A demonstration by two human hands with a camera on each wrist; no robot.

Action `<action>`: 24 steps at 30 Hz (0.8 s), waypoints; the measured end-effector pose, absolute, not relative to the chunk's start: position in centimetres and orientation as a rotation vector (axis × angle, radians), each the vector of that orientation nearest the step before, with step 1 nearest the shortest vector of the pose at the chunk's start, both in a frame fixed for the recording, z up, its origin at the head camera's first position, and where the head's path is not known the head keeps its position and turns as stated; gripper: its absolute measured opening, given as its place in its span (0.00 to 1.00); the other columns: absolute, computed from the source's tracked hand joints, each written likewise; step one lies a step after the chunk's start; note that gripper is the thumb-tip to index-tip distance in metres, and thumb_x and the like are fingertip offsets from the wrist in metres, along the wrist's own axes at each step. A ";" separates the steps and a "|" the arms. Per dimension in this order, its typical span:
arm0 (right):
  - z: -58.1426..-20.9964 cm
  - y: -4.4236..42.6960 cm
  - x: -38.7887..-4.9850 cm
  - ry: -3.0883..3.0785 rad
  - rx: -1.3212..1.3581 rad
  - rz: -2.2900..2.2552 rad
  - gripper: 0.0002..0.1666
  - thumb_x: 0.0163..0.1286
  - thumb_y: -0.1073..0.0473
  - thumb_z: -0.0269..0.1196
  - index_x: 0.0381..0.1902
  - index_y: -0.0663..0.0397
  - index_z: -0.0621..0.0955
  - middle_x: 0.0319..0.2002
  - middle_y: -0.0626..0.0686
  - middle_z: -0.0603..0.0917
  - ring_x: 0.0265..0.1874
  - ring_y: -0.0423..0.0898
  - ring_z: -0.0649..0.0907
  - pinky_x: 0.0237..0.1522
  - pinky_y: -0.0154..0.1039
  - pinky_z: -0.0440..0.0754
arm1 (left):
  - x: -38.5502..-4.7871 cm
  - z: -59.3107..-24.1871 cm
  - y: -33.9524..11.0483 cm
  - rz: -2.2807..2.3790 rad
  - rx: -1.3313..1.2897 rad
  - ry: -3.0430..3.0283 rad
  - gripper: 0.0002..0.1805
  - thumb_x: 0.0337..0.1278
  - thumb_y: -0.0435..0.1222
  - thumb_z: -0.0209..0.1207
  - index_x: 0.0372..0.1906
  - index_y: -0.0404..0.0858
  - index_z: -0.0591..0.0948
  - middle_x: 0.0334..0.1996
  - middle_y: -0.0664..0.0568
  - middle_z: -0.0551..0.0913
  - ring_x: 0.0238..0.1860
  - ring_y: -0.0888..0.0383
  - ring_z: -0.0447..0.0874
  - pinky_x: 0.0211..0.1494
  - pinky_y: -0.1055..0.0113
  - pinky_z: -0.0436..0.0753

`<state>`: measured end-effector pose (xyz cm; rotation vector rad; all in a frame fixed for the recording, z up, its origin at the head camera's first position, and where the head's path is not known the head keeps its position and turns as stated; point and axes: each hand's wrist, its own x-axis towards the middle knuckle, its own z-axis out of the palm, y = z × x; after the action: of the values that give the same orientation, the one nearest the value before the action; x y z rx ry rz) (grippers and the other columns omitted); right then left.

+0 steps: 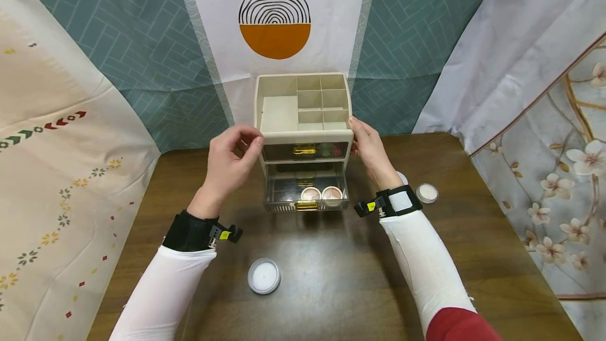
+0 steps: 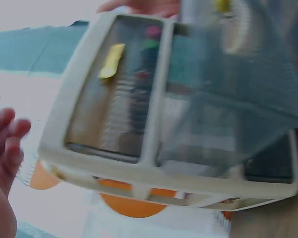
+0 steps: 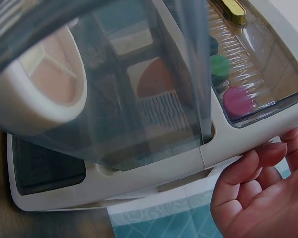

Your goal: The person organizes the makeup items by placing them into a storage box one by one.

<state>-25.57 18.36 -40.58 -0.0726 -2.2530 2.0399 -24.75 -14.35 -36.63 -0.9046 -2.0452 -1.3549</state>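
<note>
A cream desktop organizer [image 1: 305,138] stands at the back of the table, with a divided open top. Its clear lower drawer [image 1: 279,201] is pulled out and holds two round, three-part makeup compacts [image 1: 332,193]. The closed upper drawer [image 2: 111,89] shows green and pink items [image 3: 238,101] through its front. My left hand [image 1: 229,159] is by the front left top corner, fingers loosely bent; in the left wrist view it appears apart from the organizer. Against the right side of the organizer, my right hand [image 1: 371,146] touches with bent fingertips.
One round white-topped jar [image 1: 264,276] sits on the table at front left. To the right, near my wrist, lies another jar [image 1: 427,193], with a third round white piece [image 1: 402,178] partly hidden by the wrist. Fabric curtains [image 1: 397,41] hang behind and at both sides.
</note>
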 end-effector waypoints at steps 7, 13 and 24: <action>-40.6 18.5 -25.6 -2.226 -0.094 2.055 0.38 0.83 0.32 0.51 0.71 0.56 0.77 0.40 0.52 0.79 0.34 0.50 0.74 0.36 0.37 0.71 | -27.2 -34.9 -13.5 -1.473 -0.393 -2.316 0.24 0.76 0.46 0.61 0.60 0.32 0.73 0.47 0.43 0.78 0.45 0.52 0.77 0.46 0.64 0.73; -40.7 18.4 -25.6 -2.247 -0.080 2.047 0.38 0.83 0.32 0.50 0.70 0.57 0.78 0.39 0.51 0.79 0.36 0.53 0.74 0.35 0.36 0.70 | -28.6 -35.8 -13.2 -1.527 -0.254 -2.504 0.21 0.76 0.52 0.57 0.48 0.36 0.78 0.39 0.47 0.78 0.41 0.49 0.74 0.44 0.60 0.71; -40.7 18.4 -25.7 -2.243 -0.091 2.045 0.38 0.82 0.31 0.51 0.67 0.58 0.78 0.37 0.51 0.78 0.34 0.52 0.73 0.36 0.37 0.70 | -29.5 -37.2 -13.2 -1.753 -0.339 -2.416 0.24 0.78 0.52 0.57 0.27 0.39 0.74 0.27 0.50 0.71 0.35 0.52 0.70 0.37 0.62 0.67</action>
<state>-25.72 18.36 -40.67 -0.0912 -2.2433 2.0448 -29.50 -13.24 -37.17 -0.3395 -2.4165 -1.7525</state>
